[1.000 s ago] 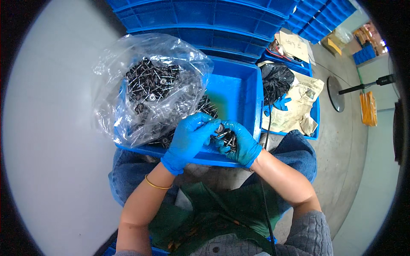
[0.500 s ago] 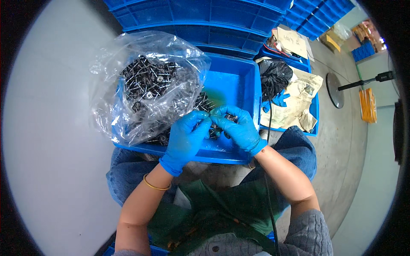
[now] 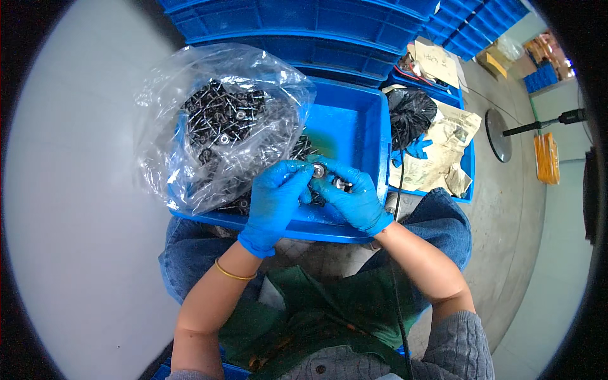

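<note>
At the frame's centre, the left hand and right hand, both in thin blue gloves, each pinch a small round metal part over a smooth blue plastic bin. A crinkled clear bag of dark screws fills the upper left.

One view only, worn on the head and looking steeply down over the person's own chest and lap. The fisheye bends everything toward a dark round rim. Close below centre, the left hand and right hand meet over a blue bin, forearms entering from six o'clock. At twelve o'clock, stacked blue crates curve away; at three o'clock the floor falls off, far smaller.
</note>
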`<action>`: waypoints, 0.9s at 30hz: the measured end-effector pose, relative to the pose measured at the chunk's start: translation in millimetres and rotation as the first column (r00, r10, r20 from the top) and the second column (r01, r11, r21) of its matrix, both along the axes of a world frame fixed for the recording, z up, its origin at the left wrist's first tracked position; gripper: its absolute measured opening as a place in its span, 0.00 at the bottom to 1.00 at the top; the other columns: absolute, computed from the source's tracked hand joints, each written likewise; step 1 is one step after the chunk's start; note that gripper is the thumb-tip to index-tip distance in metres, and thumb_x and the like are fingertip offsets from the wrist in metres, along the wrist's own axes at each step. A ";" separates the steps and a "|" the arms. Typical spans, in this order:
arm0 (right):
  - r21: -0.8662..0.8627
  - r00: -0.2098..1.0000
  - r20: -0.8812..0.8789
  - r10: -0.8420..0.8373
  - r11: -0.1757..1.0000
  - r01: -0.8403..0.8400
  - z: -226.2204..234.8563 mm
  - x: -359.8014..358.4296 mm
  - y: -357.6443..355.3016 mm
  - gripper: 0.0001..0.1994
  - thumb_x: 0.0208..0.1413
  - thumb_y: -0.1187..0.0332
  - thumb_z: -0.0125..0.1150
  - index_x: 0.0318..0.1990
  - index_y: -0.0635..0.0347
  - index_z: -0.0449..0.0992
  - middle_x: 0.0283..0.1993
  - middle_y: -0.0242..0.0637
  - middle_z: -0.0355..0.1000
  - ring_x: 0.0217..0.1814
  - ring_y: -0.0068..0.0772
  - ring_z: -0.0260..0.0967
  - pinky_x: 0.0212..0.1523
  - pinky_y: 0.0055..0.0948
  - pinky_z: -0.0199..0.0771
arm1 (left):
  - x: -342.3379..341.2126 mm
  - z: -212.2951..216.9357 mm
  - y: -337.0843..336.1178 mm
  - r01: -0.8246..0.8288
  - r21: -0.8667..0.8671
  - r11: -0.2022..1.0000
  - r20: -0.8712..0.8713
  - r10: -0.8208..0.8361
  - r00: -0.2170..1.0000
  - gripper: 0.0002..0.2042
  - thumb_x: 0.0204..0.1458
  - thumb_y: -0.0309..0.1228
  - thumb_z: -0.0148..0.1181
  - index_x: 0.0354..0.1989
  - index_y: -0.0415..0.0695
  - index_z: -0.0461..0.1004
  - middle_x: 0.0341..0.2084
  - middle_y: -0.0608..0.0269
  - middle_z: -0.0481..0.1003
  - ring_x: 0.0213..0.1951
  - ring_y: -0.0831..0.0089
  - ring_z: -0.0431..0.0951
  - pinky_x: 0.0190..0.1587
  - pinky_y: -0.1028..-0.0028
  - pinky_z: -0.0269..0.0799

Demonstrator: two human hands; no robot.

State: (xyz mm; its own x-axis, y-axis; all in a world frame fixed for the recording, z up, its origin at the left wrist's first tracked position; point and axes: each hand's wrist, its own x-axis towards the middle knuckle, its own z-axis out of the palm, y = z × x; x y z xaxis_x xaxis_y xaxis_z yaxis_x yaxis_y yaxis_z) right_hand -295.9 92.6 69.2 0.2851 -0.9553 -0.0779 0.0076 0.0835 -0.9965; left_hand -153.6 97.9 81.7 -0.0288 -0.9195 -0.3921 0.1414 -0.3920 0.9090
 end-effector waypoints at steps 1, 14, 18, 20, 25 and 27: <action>0.016 1.000 0.009 0.010 1.000 -0.011 -0.7 -0.6 -0.8 0.17 0.46 0.70 0.55 0.46 0.58 0.67 0.38 0.33 0.69 0.38 0.17 0.62 0.40 0.19 0.63 | 0.8 1.2 -0.5 0.002 0.006 1.000 0.015 -0.002 1.000 0.05 0.45 0.27 0.53 0.28 0.40 0.72 0.13 0.70 0.67 0.16 0.87 0.63 0.18 0.86 0.57; 0.283 0.976 0.195 0.099 0.947 -0.153 2.3 -9.9 -8.9 0.15 0.49 0.71 0.50 0.46 0.60 0.66 0.26 0.30 0.68 0.23 0.15 0.61 0.24 0.15 0.63 | 6.9 8.9 -1.0 0.017 0.055 0.998 -0.071 -0.013 0.997 0.05 0.46 0.28 0.52 0.28 0.41 0.72 0.13 0.68 0.67 0.15 0.86 0.63 0.16 0.86 0.56; 0.288 0.977 0.180 0.116 0.943 -0.165 2.9 -11.3 -9.0 0.14 0.48 0.73 0.51 0.44 0.62 0.68 0.28 0.32 0.69 0.24 0.16 0.62 0.25 0.15 0.64 | 9.1 8.1 -1.6 0.022 0.066 0.998 -0.124 -0.014 0.992 0.05 0.46 0.27 0.51 0.28 0.41 0.72 0.13 0.67 0.68 0.15 0.86 0.64 0.16 0.86 0.56; 0.286 0.976 0.184 0.113 0.944 -0.163 3.2 -11.5 -8.5 0.13 0.47 0.74 0.51 0.43 0.62 0.69 0.28 0.33 0.70 0.25 0.17 0.63 0.25 0.15 0.64 | 9.8 7.7 -1.9 0.024 0.064 0.998 -0.128 -0.016 0.992 0.05 0.46 0.28 0.50 0.28 0.41 0.72 0.13 0.67 0.68 0.15 0.85 0.64 0.16 0.86 0.56; 0.275 0.983 0.143 0.115 0.950 -0.151 5.1 -10.4 -8.1 0.16 0.47 0.72 0.52 0.46 0.58 0.67 0.26 0.30 0.68 0.23 0.14 0.62 0.24 0.15 0.63 | 8.5 5.8 -0.3 -0.034 0.038 0.999 -0.222 0.041 0.974 0.06 0.46 0.28 0.49 0.28 0.41 0.72 0.14 0.67 0.68 0.15 0.84 0.65 0.17 0.86 0.57; 0.268 0.981 0.162 0.105 0.952 -0.146 3.7 -10.0 -8.0 0.16 0.47 0.72 0.53 0.46 0.58 0.67 0.26 0.30 0.68 0.23 0.14 0.62 0.24 0.15 0.63 | 9.1 8.2 0.6 -0.026 0.045 0.999 -0.221 0.036 0.975 0.06 0.47 0.28 0.49 0.28 0.41 0.72 0.14 0.67 0.68 0.15 0.84 0.65 0.17 0.86 0.58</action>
State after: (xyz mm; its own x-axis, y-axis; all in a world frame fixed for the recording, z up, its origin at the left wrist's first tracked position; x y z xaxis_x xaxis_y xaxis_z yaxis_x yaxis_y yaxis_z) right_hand -305.9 84.6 72.8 0.4292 -0.8575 -0.2838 0.1205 0.3658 -0.9229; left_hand -144.6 98.6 89.9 -0.0908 -0.9042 -0.4174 0.3498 -0.4214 0.8367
